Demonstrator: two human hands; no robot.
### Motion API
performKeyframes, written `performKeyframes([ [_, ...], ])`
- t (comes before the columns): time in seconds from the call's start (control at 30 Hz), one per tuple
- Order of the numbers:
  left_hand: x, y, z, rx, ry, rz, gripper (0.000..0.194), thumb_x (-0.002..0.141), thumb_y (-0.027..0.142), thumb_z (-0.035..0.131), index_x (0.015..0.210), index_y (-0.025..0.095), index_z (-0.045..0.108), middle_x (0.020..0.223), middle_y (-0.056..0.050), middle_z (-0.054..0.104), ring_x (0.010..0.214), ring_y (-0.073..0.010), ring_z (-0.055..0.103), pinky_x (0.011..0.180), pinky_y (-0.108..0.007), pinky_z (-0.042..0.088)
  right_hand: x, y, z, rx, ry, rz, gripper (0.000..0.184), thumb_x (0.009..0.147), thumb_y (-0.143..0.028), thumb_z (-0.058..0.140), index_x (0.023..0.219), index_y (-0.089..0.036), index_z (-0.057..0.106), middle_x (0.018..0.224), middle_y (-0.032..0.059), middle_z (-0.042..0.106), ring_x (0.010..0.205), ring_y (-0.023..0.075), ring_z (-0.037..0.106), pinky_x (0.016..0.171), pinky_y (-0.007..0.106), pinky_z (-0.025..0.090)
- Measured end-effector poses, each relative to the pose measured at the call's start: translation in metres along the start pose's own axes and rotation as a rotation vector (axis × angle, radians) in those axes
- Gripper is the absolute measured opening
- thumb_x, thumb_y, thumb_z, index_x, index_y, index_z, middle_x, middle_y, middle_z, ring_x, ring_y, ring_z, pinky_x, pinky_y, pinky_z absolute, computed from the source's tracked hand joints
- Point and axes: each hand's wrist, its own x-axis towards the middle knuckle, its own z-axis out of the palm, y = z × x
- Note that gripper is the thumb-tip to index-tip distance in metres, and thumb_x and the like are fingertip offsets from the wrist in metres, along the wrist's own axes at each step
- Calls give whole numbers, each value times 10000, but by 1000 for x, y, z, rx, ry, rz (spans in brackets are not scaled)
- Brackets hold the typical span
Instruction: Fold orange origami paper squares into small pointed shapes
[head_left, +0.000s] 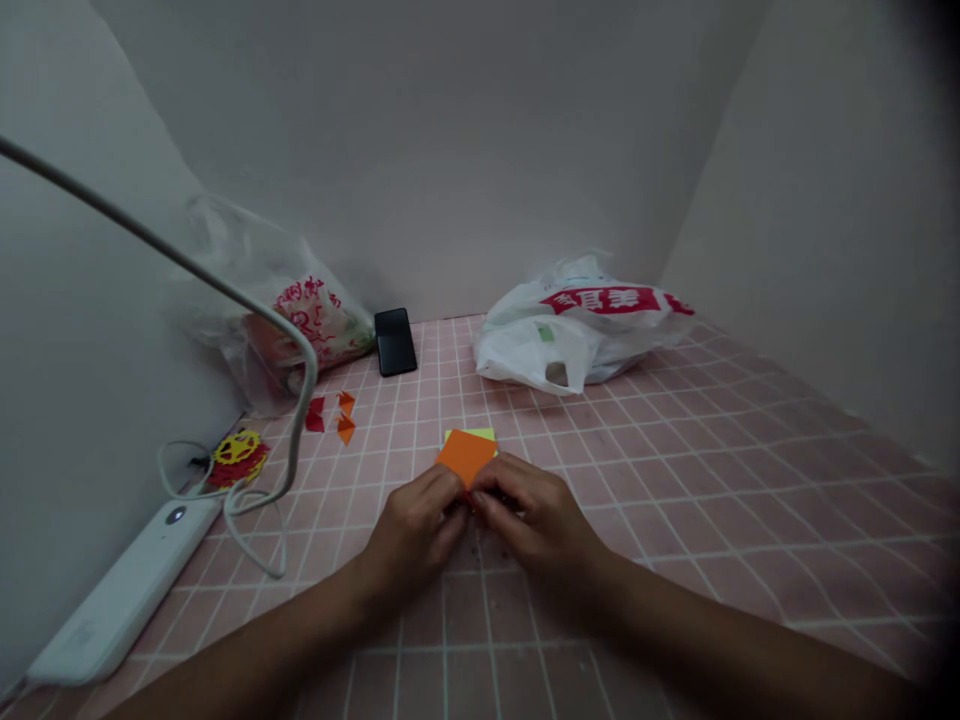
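An orange sheet of paper (pixel 466 456) is pinched at its near corner between my two hands, turned so that a corner points toward me. My left hand (pixel 420 520) grips it from the left, thumb and fingers closed. On the right side my right hand (pixel 534 508) has thumb and forefinger pressed together on the same corner. Fingertips hide that near part of the orange paper. Behind it shows the edge of a yellow paper (pixel 487 435), mostly covered.
Small folded orange pieces (pixel 346 428) and a red piece (pixel 315 414) lie left. Farther back are a black phone (pixel 395 342), a clear plastic bag (pixel 322 320) and a white bag (pixel 525 340). A white power bank (pixel 127 590), a cable (pixel 304 410) and red-yellow cutouts (pixel 238 458) sit along the left wall.
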Motion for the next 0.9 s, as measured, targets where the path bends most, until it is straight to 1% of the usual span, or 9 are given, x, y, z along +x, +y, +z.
performKeyframes([
  [0.2,-1,0,0,-28,2,-24,144,870,52,506,830,185,546,753,-16,583,695,-156,561,635,-262,439,-2,1,1,-78,-15,-53,169,923,-102,492,791,-192,547,773,34,606,719,171,569,655,296,432],
  [0.37,-1,-2,0,-28,5,-8,148,860,38,509,814,176,533,749,-18,576,689,-154,554,630,-261,429,-2,0,1,-48,-21,-27,158,905,-93,487,793,-187,548,787,45,613,725,175,569,659,301,434],
  [0.57,-2,-1,1,-39,-12,-18,137,867,38,512,841,168,550,770,-28,591,707,-158,566,645,-270,439,-1,0,3,-33,-17,4,154,853,-79,493,745,-189,511,735,28,576,667,159,530,608,284,396],
  [0.63,-3,-1,1,-38,-7,-16,128,879,51,521,836,168,548,766,-27,588,705,-158,561,644,-272,435,-1,-2,3,-36,8,22,156,846,-83,489,732,-189,502,727,26,565,662,157,527,605,284,390],
  [0.73,-3,-2,0,-48,24,-11,122,898,65,527,842,171,552,776,-29,591,717,-159,561,649,-275,438,-1,-4,2,-40,90,50,167,835,-95,488,699,-194,492,699,13,539,651,152,515,605,285,383],
  [0.8,-3,-2,0,-67,48,-13,110,907,73,535,870,172,566,780,-30,596,715,-157,561,647,-274,443,0,-6,1,-11,145,127,157,818,-115,503,683,-196,503,679,5,532,632,147,510,596,282,383],
  [0.83,-2,-2,0,-80,60,-15,105,909,76,541,882,172,572,779,-28,597,710,-154,561,643,-271,443,1,-6,1,39,163,200,141,814,-135,513,688,-197,514,669,1,539,617,144,515,587,280,390],
  [0.9,-1,-2,-1,-112,100,-13,111,906,70,554,871,175,566,787,-26,597,724,-152,568,653,-268,452,3,-5,1,215,179,388,101,813,-198,529,711,-198,532,638,-8,563,572,140,537,562,275,413],
])
